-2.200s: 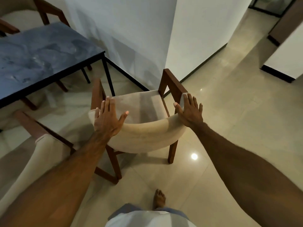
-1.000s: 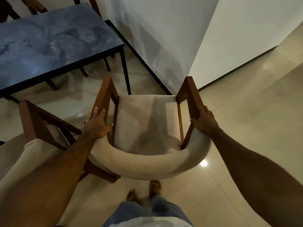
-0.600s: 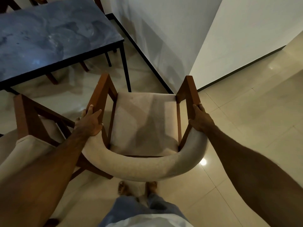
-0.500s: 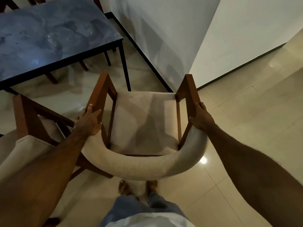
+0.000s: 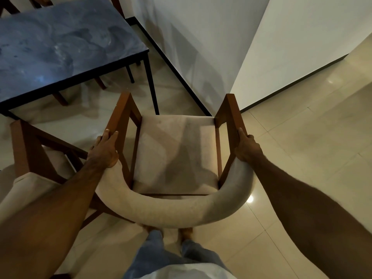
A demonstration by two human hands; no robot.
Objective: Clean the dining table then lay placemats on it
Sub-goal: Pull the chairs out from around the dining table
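Both hands grasp beige-cushioned wooden armchair [image 5: 177,156] at centre frame: left hand [image 5: 103,153] on left armrest, right hand [image 5: 246,148] on right (fingers curled round wood). Blue marbled black-framed dining table [image 5: 60,45] upper left.

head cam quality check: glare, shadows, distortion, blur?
Head view: dim, warm light; a small bright glare spot on the glossy beige floor tiles beside the curved beige upholstered chair back; soft shadows across the white wall and chair seat; wide-angle bending stretches both forearms at the frame edges; blue marbled dining table top slightly soft, no strong motion blur.
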